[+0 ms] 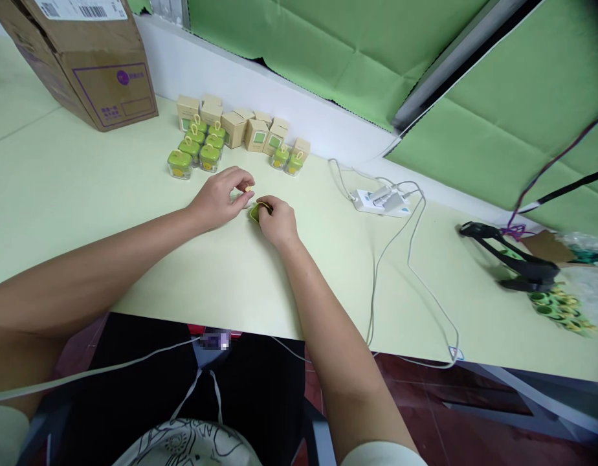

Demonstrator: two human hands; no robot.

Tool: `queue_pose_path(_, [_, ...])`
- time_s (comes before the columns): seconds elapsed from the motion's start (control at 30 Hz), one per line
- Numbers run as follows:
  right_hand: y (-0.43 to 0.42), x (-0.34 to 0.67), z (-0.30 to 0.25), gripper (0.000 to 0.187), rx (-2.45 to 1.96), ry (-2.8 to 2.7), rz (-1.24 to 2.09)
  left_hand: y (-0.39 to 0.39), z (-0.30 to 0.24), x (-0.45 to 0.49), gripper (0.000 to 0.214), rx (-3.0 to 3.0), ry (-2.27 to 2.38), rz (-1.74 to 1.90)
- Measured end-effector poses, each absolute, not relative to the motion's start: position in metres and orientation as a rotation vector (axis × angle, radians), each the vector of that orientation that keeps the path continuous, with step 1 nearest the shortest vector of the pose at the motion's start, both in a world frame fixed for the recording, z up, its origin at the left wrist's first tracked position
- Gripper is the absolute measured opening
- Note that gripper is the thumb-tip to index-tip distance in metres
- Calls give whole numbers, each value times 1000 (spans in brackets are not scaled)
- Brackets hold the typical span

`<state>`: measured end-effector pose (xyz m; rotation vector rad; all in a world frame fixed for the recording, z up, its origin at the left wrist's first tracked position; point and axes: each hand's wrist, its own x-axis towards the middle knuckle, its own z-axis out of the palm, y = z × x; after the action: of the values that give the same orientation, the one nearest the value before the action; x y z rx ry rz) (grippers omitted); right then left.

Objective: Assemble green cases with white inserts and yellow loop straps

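Grip of our left hand (pixel 221 197) is closed on a small pale-yellow piece (pixel 248 189); our right hand (pixel 279 221) grips a flat green piece with a yellow rim (pixel 254 212). We hold both over the pale-green table (pixel 221 285), between its front and back edges. Near the back edge we have clear jars with green lids (pixel 210 157) and brown cardboard boxes (pixel 256 134).

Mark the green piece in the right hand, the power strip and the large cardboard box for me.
Green piece (pixel 255 213): head view, on the part showing beyond the right hand (pixel 279 223).
Power strip (pixel 365 202): head view, on its bare white top.
Large cardboard box (pixel 103 84): head view, on the purple-printed side.
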<state>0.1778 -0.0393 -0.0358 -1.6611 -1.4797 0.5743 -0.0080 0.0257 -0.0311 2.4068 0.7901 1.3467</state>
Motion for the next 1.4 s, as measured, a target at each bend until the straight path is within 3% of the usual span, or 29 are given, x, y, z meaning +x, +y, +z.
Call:
queue_pose_path(0.27, [-44,176,-28,32,-1822,-1598,496,33,-40,-8,10,2409,695,1338])
queue_pose_path(0.57, [-37,180,-39,25,-1744,-1547,486,31,-39,-8,12,2371,673,1384])
queue_pose_path(0.8, [-43,178,-33,28,-1429,-1568,56,32,-37,-8,24,2265,713,1344])
queue_pose_path(1.03, [-45,166,-36,27,-1323,-1708,88,34,-39,-10,32,2246,717,1316])
queue_pose_path(1.23, [-43,167,-35,36,-1384,-1613,161,29,-38,-10,33,2457,695,1316])
queue_pose_path(1.4, [-43,165,-32,30,-1441,-1526,229,27,-40,-8,29,2540,648,1341])
